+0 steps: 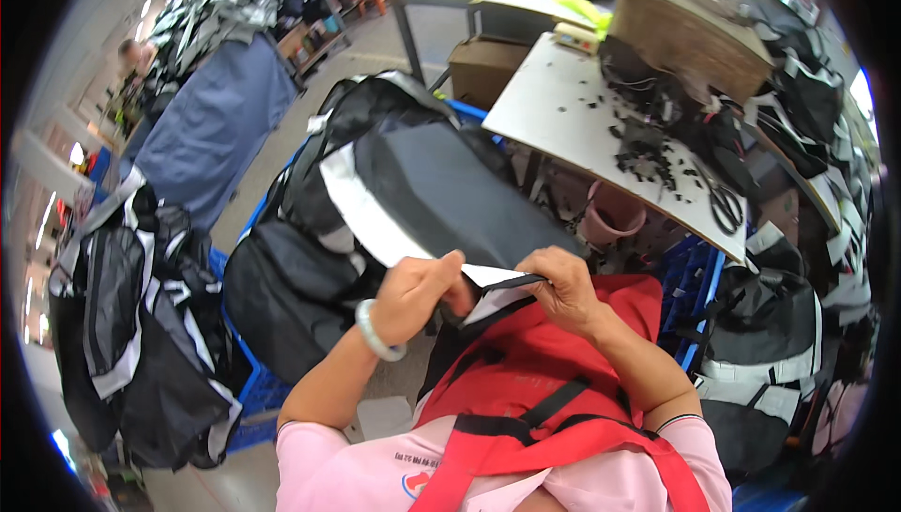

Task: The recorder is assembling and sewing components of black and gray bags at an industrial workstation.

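In front of my body I hold a dark grey and black sewn fabric piece [460, 188], which looks like a bag part, with a wide white band [364, 207] along one side. My left hand [413, 296], with a pale bracelet at the wrist, is closed on the white edge. My right hand [563, 289] pinches the same edge a short way to the right, where dark trim borders it. Between the two hands the edge is pulled up and folded over. The far end of the piece lies on a heap of similar black fabric bags [291, 296].
Beyond the heap, a blue crate [251, 390] shows at its rim. On the right, a white table [554, 104] carries black scraps, scissors [723, 207] and a cardboard box [690, 29]. A pink bucket [610, 216] stands beneath it. More bag piles flank me left [141, 324] and right [765, 324].
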`<move>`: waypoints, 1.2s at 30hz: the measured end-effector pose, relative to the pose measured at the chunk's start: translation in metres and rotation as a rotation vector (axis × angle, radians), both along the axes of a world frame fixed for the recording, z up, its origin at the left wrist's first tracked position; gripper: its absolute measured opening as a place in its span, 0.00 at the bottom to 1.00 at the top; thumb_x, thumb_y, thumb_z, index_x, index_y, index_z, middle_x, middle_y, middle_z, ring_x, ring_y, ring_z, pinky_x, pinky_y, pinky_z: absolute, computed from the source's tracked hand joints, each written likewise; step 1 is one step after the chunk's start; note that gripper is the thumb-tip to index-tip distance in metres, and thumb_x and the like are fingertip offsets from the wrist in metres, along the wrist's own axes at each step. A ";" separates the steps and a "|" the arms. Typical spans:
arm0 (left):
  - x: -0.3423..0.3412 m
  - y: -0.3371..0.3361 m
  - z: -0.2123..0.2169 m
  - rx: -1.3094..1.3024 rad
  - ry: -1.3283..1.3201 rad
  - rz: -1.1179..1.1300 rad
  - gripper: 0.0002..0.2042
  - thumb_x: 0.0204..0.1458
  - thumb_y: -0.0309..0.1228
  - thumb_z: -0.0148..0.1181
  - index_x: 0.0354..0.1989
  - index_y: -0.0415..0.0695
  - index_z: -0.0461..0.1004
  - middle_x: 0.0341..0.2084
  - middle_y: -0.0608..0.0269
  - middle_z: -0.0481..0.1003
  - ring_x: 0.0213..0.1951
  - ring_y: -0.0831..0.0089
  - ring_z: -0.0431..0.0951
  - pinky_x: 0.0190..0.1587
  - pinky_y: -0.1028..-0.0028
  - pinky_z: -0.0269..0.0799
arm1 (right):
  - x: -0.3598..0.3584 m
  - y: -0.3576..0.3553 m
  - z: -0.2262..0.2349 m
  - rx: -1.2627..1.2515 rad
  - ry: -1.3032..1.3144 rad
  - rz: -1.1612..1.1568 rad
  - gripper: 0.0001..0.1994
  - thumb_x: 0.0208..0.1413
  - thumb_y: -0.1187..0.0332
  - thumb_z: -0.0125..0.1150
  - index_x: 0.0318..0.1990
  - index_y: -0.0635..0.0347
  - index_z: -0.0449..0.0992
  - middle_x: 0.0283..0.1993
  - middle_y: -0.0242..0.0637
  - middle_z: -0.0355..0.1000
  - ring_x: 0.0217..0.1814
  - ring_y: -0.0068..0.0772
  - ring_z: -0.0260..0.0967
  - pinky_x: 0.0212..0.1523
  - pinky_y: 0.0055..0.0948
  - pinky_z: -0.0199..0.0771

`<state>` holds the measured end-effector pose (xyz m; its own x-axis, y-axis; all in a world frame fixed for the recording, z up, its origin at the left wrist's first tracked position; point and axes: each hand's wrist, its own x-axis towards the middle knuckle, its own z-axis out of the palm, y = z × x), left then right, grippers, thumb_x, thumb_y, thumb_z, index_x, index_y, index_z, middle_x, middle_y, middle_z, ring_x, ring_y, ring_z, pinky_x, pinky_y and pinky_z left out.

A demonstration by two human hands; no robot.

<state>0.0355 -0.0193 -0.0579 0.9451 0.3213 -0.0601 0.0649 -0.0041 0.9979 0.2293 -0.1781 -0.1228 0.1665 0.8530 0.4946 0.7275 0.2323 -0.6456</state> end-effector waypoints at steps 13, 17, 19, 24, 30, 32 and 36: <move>0.098 -0.038 0.013 0.818 0.038 -0.685 0.29 0.55 0.48 0.59 0.60 0.43 0.68 0.59 0.43 0.64 0.51 0.47 0.74 0.55 0.62 0.70 | 0.049 -0.224 0.167 0.174 0.283 -0.763 0.13 0.48 0.65 0.63 0.37 0.67 0.79 0.31 0.31 0.74 0.32 0.20 0.69 0.33 0.21 0.67; 0.134 -0.047 -0.046 0.681 0.065 -0.891 0.17 0.53 0.39 0.63 0.46 0.41 0.78 0.37 0.50 0.79 0.33 0.55 0.80 0.41 0.65 0.75 | 0.084 -0.190 0.153 -0.171 0.256 -0.711 0.10 0.53 0.68 0.63 0.36 0.67 0.78 0.27 0.31 0.73 0.31 0.18 0.66 0.34 0.23 0.67; 0.165 -0.042 -0.040 0.597 0.067 -0.709 0.13 0.55 0.34 0.61 0.45 0.39 0.78 0.34 0.56 0.80 0.28 0.64 0.80 0.34 0.71 0.76 | 0.097 -0.177 0.146 -0.185 0.275 -0.717 0.11 0.56 0.66 0.62 0.38 0.67 0.77 0.27 0.30 0.72 0.32 0.17 0.64 0.35 0.23 0.67; 0.233 -0.052 0.024 0.046 -0.020 -0.391 0.12 0.61 0.31 0.56 0.46 0.35 0.76 0.31 0.61 0.79 0.30 0.77 0.79 0.33 0.78 0.76 | 0.131 -0.151 0.132 -0.164 0.366 -0.607 0.10 0.58 0.66 0.61 0.35 0.67 0.76 0.26 0.24 0.67 0.31 0.13 0.59 0.32 0.20 0.63; 0.279 -0.069 0.014 -0.074 -0.205 -0.261 0.12 0.57 0.28 0.62 0.46 0.35 0.77 0.30 0.61 0.79 0.30 0.77 0.78 0.31 0.77 0.76 | 0.167 -0.131 0.110 -0.208 0.417 -0.567 0.13 0.58 0.63 0.62 0.32 0.68 0.74 0.23 0.29 0.62 0.29 0.17 0.55 0.30 0.26 0.60; 0.292 -0.068 0.002 -0.110 -0.201 -0.252 0.13 0.56 0.29 0.62 0.46 0.34 0.77 0.28 0.63 0.78 0.28 0.78 0.77 0.29 0.78 0.75 | 0.177 -0.127 0.102 -0.226 0.420 -0.567 0.14 0.58 0.63 0.62 0.31 0.68 0.73 0.22 0.29 0.62 0.29 0.17 0.55 0.31 0.26 0.60; 0.310 -0.066 -0.017 -0.262 -0.172 -0.187 0.13 0.59 0.34 0.59 0.45 0.36 0.77 0.26 0.65 0.77 0.27 0.81 0.75 0.28 0.79 0.72 | 0.194 -0.119 0.092 -0.268 0.399 -0.553 0.14 0.57 0.63 0.61 0.31 0.68 0.74 0.22 0.30 0.63 0.28 0.18 0.56 0.31 0.27 0.61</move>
